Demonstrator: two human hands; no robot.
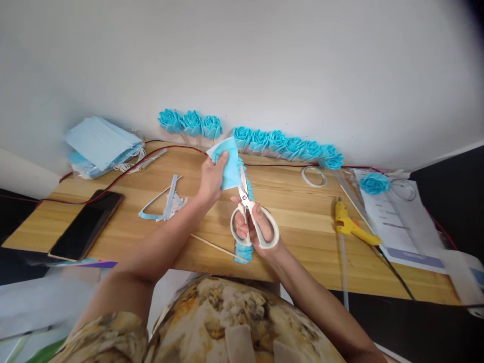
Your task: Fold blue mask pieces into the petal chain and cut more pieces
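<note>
My left hand [214, 176] pinches a piece of light blue face-mask fabric [231, 169], holding it up over the table with the thumb on top. In my right hand [260, 227] is a pair of white-handled scissors [245, 194], fingers and thumb through the loops. The blades point away from me, beside the fabric's right edge; whether they touch it I cannot tell. Below the scissors lies a strip of gathered blue fabric [244, 252], partly hidden by my hand. One end of a thin wooden stick [215, 245] reaches that strip.
Blue fabric roses [278, 140] line the wall, and another rose [374, 183] lies on papers at right. A mask stack [104, 143], phone [86, 224] and cut trimmings [170, 199] are at left. A tape roll [313, 176] and yellow glue gun [350, 227] lie right.
</note>
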